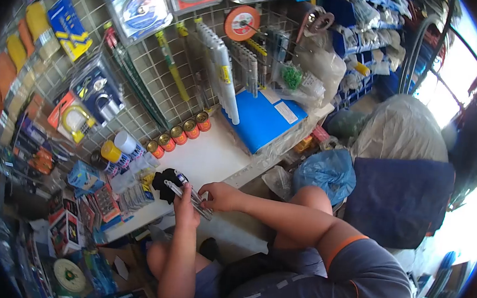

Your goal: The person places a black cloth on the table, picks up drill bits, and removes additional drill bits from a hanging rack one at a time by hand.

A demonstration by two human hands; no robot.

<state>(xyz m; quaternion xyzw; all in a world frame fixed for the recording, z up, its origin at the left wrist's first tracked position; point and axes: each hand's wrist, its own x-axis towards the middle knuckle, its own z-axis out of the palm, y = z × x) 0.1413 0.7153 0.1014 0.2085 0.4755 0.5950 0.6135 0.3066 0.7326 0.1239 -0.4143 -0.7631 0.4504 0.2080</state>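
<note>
My left hand (pixel 187 211) is closed around a few slim silver pen-like rods (pixel 175 189), held at a slant above the front edge of the white shelf. Their exact kind is too small to make out. From the right, my right hand (pixel 220 197) reaches across, its fingers bent and pinching the lower ends of the same rods. Just behind the rods, a crumpled black item (pixel 163 181) lies on the white shelf (pixel 207 160); part of it is hidden by the rods and my left hand.
Small orange cans (pixel 178 135) line the shelf's back. A blue folder (pixel 263 117) lies to the right. Spray cans (pixel 110 151) stand at left. Packaged tools hang on a wire grid (pixel 143 74). A blue plastic bag (pixel 326 175) sits beside my knee.
</note>
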